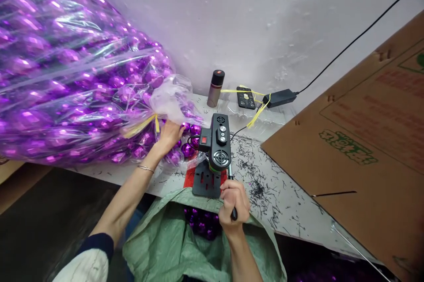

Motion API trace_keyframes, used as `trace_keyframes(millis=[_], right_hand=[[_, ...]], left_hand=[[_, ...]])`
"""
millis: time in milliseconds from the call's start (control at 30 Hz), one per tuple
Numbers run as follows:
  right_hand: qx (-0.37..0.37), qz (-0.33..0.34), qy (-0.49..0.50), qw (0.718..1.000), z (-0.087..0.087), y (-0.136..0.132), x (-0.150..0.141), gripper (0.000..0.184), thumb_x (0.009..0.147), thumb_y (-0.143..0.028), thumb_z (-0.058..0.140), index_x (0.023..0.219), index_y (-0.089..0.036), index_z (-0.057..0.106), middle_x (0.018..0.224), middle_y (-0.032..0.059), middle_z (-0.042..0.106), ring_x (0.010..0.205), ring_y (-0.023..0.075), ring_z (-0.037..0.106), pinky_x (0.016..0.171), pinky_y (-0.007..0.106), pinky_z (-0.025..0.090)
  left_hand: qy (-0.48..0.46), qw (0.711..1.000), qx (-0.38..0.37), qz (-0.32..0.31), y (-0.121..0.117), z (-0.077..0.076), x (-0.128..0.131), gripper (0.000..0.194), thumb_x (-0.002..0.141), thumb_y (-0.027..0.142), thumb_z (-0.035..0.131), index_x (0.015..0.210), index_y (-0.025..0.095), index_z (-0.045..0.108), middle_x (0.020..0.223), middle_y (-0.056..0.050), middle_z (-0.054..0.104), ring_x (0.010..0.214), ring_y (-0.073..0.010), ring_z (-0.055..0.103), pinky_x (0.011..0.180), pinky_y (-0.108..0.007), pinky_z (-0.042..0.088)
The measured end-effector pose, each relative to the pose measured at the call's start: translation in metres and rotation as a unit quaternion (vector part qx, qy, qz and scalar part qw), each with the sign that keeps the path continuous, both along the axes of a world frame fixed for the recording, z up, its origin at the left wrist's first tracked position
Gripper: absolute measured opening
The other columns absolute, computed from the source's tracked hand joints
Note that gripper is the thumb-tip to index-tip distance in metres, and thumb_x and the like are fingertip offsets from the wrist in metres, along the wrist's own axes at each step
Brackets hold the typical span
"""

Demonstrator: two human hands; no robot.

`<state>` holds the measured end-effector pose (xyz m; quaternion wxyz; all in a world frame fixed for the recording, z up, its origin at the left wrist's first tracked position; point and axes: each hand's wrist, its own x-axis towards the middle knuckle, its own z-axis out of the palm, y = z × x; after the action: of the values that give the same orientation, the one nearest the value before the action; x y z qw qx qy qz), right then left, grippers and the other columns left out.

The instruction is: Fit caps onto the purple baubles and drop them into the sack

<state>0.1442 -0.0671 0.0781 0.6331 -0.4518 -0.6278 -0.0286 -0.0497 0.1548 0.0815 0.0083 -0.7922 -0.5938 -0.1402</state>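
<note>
My right hand point(234, 200) is wrapped round the black-gripped lever handle point(234, 214), whose metal rod runs up beside a small black machine point(220, 143). The machine has round vents, knobs and a red switch, above a slotted dark base plate point(207, 180). To its left, my left hand point(170, 135) reaches into the mouth of a clear plastic bag point(172, 96) of shiny purple faceted balls point(189, 149). Its fingers are bent and partly hidden; I cannot make out what they hold. Below the machine, a green woven sack point(159, 238) gapes open with purple balls point(203, 222) inside.
A capped bottle point(216, 89), a dark patterned card-like object point(245, 98) and a black power adapter point(281, 98) with yellow ties stand at the back. Black bits point(258, 187) litter the white table. A large cardboard box point(357, 132) leans over the right side.
</note>
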Motion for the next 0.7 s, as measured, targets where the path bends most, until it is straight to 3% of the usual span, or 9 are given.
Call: trace_keyframes(millis=[200, 267, 400, 467, 567, 700], right_hand=[[0.004, 0.000, 0.012, 1.000, 0.000, 0.001, -0.002, 0.026, 0.094, -0.007, 0.042, 0.075, -0.022, 0.051, 0.070, -0.0004, 0.057, 0.068, 0.0140, 0.060, 0.059, 0.028, 0.047], [0.005, -0.002, 0.010, 1.000, 0.001, 0.002, -0.003, 0.026, 0.094, -0.007, 0.042, 0.075, -0.022, 0.051, 0.070, -0.0004, 0.057, 0.068, 0.0141, 0.060, 0.060, 0.028, 0.047], [0.011, -0.005, -0.001, 1.000, 0.004, 0.003, -0.003, 0.025, 0.094, -0.007, 0.042, 0.075, -0.022, 0.051, 0.071, 0.0003, 0.058, 0.067, 0.0144, 0.060, 0.060, 0.029, 0.047], [0.016, -0.004, -0.005, 1.000, 0.005, 0.004, -0.003, 0.025, 0.094, -0.007, 0.043, 0.075, -0.022, 0.051, 0.071, 0.0005, 0.058, 0.067, 0.0142, 0.060, 0.059, 0.028, 0.047], [0.020, 0.000, -0.001, 1.000, 0.005, 0.005, -0.004, 0.024, 0.094, -0.008, 0.043, 0.077, -0.022, 0.051, 0.073, 0.0009, 0.059, 0.069, 0.0143, 0.059, 0.061, 0.028, 0.048], [0.023, 0.005, 0.003, 1.000, 0.004, 0.006, -0.004, 0.023, 0.095, -0.010, 0.043, 0.078, -0.023, 0.051, 0.074, 0.0010, 0.059, 0.070, 0.0148, 0.059, 0.062, 0.028, 0.049]], left_hand=[[0.039, 0.979, -0.125, -0.159, -0.024, -0.005, -0.006, 0.042, 0.096, 0.042, 0.061, 0.129, 0.016, 0.067, 0.108, -0.016, 0.076, 0.106, -0.0331, 0.071, 0.090, -0.038, 0.051], [0.066, 0.970, -0.143, -0.187, -0.028, -0.008, -0.002, 0.045, 0.090, 0.043, 0.069, 0.128, 0.018, 0.068, 0.109, -0.016, 0.076, 0.110, -0.0358, 0.069, 0.097, -0.043, 0.048], [0.105, 0.967, -0.145, -0.181, -0.036, -0.020, 0.006, 0.049, 0.078, 0.033, 0.078, 0.123, 0.017, 0.068, 0.115, -0.019, 0.075, 0.120, -0.0415, 0.064, 0.112, -0.057, 0.036], [0.066, 0.972, -0.131, -0.184, -0.041, -0.025, 0.007, 0.052, 0.078, 0.029, 0.075, 0.127, 0.015, 0.064, 0.117, -0.019, 0.074, 0.119, -0.0404, 0.064, 0.113, -0.058, 0.036], [-0.063, 0.976, -0.101, -0.182, -0.051, -0.029, -0.002, 0.058, 0.083, 0.034, 0.069, 0.135, 0.014, 0.055, 0.115, -0.017, 0.072, 0.111, -0.0361, 0.067, 0.104, -0.052, 0.047], [-0.252, 0.959, 0.020, -0.125, -0.079, -0.028, -0.025, 0.060, 0.081, 0.040, 0.072, 0.133, 0.018, 0.053, 0.129, -0.015, 0.061, 0.123, -0.0324, 0.060, 0.108, -0.049, 0.048]])
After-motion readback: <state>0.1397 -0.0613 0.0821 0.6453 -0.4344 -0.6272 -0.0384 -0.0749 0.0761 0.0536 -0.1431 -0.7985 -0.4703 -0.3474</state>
